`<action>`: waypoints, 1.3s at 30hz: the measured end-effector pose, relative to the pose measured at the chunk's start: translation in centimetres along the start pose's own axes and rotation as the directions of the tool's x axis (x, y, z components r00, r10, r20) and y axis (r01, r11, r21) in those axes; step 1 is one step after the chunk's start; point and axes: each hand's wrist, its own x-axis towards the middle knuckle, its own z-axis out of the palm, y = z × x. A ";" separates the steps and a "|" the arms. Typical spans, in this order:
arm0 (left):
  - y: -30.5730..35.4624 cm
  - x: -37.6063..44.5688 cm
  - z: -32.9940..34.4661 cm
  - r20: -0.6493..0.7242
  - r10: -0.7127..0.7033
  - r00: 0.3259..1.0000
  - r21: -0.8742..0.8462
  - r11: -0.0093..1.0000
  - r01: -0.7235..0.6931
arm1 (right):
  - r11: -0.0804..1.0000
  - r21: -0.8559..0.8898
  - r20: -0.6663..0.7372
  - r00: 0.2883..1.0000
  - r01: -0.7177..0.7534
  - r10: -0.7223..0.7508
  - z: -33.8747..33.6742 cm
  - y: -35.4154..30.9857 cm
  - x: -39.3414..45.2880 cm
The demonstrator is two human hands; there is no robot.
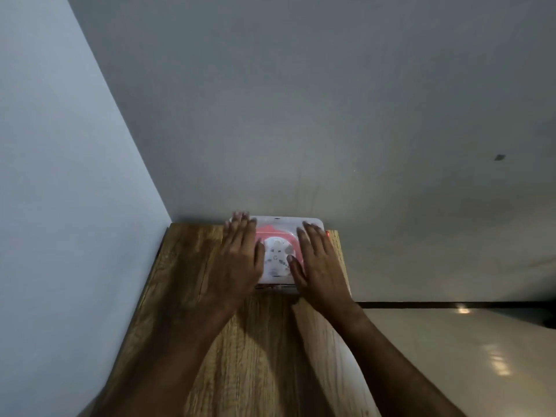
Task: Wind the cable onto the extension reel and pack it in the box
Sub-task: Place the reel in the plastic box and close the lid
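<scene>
Here both hands, left (237, 260) and right (319, 263), lie flat, grip apart, on the box (276, 251) at the table's (186, 266) far edge

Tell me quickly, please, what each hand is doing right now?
Left hand: open, palm flat over the box, gripping nothing.
Right hand: open, flat over the box too.
</scene>
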 end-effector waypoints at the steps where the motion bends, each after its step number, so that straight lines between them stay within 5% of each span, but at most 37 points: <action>1: 0.1 -0.5 1.4 0.009 0.060 0.998 0.048 0.997 -0.061 | 0.996 -0.065 0.062 0.997 0.058 -0.054 0.8 -0.3 -0.4; 8: 0.4 -2.2 5.0 0.328 0.124 0.937 0.263 0.940 -0.217 | 0.977 -0.190 0.159 0.985 0.097 -0.067 4.1 0.0 -1.6; 25: 0.5 -0.3 5.5 0.369 0.052 0.928 0.262 0.952 -0.158 | 0.973 -0.214 0.182 0.982 0.092 -0.053 4.9 0.8 1.3; 35: 0.3 0.8 5.3 0.323 0.030 0.946 0.093 0.994 -0.063 | 0.972 -0.218 0.271 0.962 0.092 -0.031 4.3 0.4 1.7; 39: 0.2 0.3 5.3 0.433 0.020 0.901 0.089 0.994 -0.065 | 0.975 -0.217 0.288 0.957 0.053 0.012 4.0 0.2 1.9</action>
